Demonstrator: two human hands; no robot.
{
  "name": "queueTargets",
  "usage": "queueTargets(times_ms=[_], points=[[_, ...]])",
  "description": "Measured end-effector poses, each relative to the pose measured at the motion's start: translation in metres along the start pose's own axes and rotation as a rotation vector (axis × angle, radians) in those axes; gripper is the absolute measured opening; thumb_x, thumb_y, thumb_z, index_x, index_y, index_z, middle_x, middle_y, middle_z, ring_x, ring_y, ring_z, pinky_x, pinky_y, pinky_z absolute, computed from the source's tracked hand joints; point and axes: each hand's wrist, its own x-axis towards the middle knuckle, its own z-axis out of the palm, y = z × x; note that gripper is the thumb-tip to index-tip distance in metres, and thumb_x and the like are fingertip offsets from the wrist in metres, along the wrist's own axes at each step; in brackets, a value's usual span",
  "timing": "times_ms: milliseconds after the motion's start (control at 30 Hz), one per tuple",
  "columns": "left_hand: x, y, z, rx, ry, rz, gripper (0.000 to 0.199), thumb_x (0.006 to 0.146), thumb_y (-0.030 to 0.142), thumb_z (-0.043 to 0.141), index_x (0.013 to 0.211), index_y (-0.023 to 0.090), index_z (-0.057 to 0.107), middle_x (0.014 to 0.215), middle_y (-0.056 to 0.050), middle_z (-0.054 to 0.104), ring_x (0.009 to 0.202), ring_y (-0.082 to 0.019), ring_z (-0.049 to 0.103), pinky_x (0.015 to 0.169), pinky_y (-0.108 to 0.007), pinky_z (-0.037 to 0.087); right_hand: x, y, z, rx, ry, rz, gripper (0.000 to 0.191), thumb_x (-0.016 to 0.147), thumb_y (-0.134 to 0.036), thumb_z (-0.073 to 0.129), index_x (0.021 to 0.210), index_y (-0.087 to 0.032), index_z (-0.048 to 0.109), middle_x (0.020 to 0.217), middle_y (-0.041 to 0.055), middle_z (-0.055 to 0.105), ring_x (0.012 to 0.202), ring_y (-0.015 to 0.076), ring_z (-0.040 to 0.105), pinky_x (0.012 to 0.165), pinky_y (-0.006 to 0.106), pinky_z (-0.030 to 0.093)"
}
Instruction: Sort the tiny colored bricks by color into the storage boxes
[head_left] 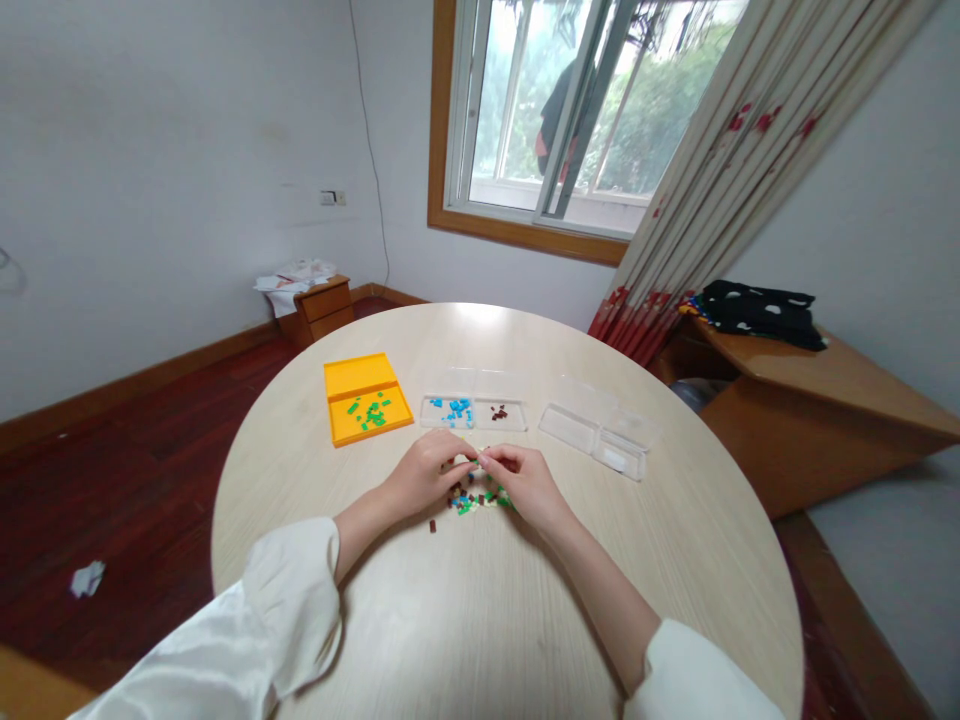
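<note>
My left hand (429, 472) and my right hand (528, 484) meet fingertip to fingertip above a mixed pile of small building bricks (463, 502). Both are closed in a pinch, and a speck of green, apparently a small brick (475, 462), shows between them. The fingers hide most of it. Green, brown, blue and pale bricks make up the pile, partly covered by the hands. One brown brick (433, 526) lies apart, nearer to me. Beyond my left hand, a clear case (424, 414) has blue bricks (454, 410) in its left compartment and dark brown bricks (498, 412) in its right.
An open yellow case (360, 372) with several green bricks (373, 412) stands at the left on the round table (420, 620). Another open clear case (568, 428) is at the right. Beyond the table are a small cabinet (328, 300), a curtain (720, 150) and a wooden desk (847, 400).
</note>
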Motion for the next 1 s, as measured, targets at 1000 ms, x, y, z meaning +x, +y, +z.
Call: queueTargets(times_ms=[1000], points=[[-0.001,-0.075,-0.056,0.437,0.350,-0.568,0.017,0.076,0.018,0.048,0.085,0.017,0.062,0.089,-0.007,0.059,0.089,-0.022,0.056,0.080,-0.034,0.045,-0.011,-0.015,-0.026,-0.984,-0.276,-0.216,0.019,0.079,-0.007,0.055,0.074,-0.017,0.071,0.084,0.0071,0.067,0.084,0.0175,0.056,0.080,0.029,0.034]])
